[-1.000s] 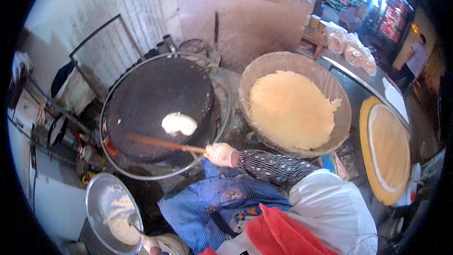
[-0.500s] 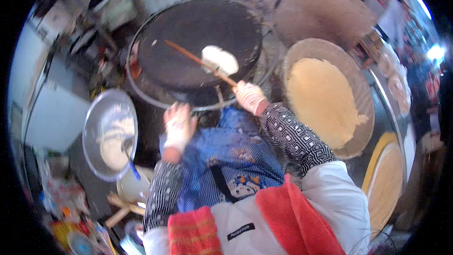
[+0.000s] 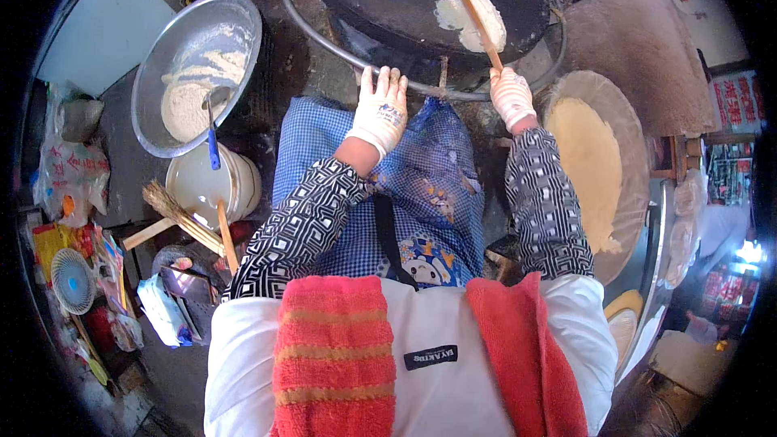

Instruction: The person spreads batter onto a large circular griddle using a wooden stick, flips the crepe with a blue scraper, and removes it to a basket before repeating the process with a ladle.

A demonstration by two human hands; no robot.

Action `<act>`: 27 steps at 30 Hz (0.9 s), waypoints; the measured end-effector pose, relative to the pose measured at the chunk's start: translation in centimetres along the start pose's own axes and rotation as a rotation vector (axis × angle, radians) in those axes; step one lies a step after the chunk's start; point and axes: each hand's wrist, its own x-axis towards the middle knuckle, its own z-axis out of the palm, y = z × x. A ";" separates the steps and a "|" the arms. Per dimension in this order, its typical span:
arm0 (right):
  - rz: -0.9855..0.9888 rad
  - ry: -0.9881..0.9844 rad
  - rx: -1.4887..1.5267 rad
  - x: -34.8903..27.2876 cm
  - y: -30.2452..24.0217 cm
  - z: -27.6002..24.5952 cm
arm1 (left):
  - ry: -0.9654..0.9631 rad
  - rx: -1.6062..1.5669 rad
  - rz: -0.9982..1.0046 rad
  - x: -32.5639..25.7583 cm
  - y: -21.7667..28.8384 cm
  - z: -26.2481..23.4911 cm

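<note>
My right hand (image 3: 514,99), in a white glove, is closed around the near end of a long, thin wooden stick (image 3: 468,4). That stick slants away over a round black griddle (image 3: 380,0) and crosses a white patch of batter (image 3: 487,26) there. My left hand (image 3: 380,113), gloved too, lies with its fingers stretched out, their tips at the grey metal ring (image 3: 330,50) around the griddle. It holds nothing that I can see. The griddle's far part is cut off by the frame edge.
At left, a metal basin (image 3: 146,105) holds pale batter and a blue-handled ladle (image 3: 213,142), above a white bucket (image 3: 249,182). A straw brush (image 3: 174,209) lies beside the bucket. On the right sits a wide basket (image 3: 631,243) with a yellowish, flat layer (image 3: 587,166) in it.
The whole view has shifted, with the griddle now higher in the picture. My right hand still grips the stick, which now points more steeply away. The batter patch looks wider.
</note>
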 end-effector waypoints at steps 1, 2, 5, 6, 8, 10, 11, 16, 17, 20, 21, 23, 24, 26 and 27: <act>-0.036 -0.022 -0.002 -0.7 -1.1 -0.3 | -0.014 0.011 -0.015 -0.3 -0.2 0.0; -0.067 -0.043 -0.014 -1.3 -1.5 -0.7 | 0.001 0.000 -0.026 -0.1 -0.2 -0.2; 0.070 -0.086 0.034 -1.7 1.2 0.1 | -0.014 0.010 -0.050 0.0 -0.3 0.1; 0.163 -0.109 -0.109 -0.4 2.0 -1.0 | -0.001 0.010 -0.059 0.1 -0.1 0.3; 0.085 -0.062 -0.132 0.7 2.2 -1.3 | 0.029 0.010 -0.050 0.4 -0.6 0.1; 0.056 -0.118 -0.084 0.1 1.2 -1.3 | 0.003 0.034 -0.041 -0.2 -0.9 0.1; 0.044 -0.147 -0.107 -0.7 0.9 -1.2 | -0.004 0.044 -0.036 -0.3 -0.9 0.1; 0.153 -0.138 -0.156 2.0 3.3 -1.1 | -0.012 0.013 -0.040 0.0 -1.7 -0.1; 0.103 -0.126 -0.126 1.9 2.4 -1.1 | -0.025 0.006 -0.055 -0.2 -2.0 -0.1; -0.091 -0.049 -0.080 -0.6 -0.4 -1.6 | -0.080 -0.021 -0.095 0.1 -3.0 -0.7; -0.090 -0.125 -0.060 -1.0 1.6 -0.4 | -0.069 -0.003 -0.083 0.4 -3.0 -0.8; 0.088 -0.052 -0.005 -0.3 3.8 -0.6 | -0.136 -0.037 -0.100 0.2 -3.5 -1.8; 0.134 -0.062 -0.155 0.3 4.3 -0.7 | -0.143 -0.046 -0.098 0.3 -3.7 -1.4; 0.111 -0.091 -0.170 1.3 3.3 -1.0 | -0.115 -0.062 -0.118 0.1 -4.4 -0.6; 0.077 -0.088 -0.126 1.1 2.7 -1.1 | -0.131 -0.062 -0.118 0.3 -4.7 -0.8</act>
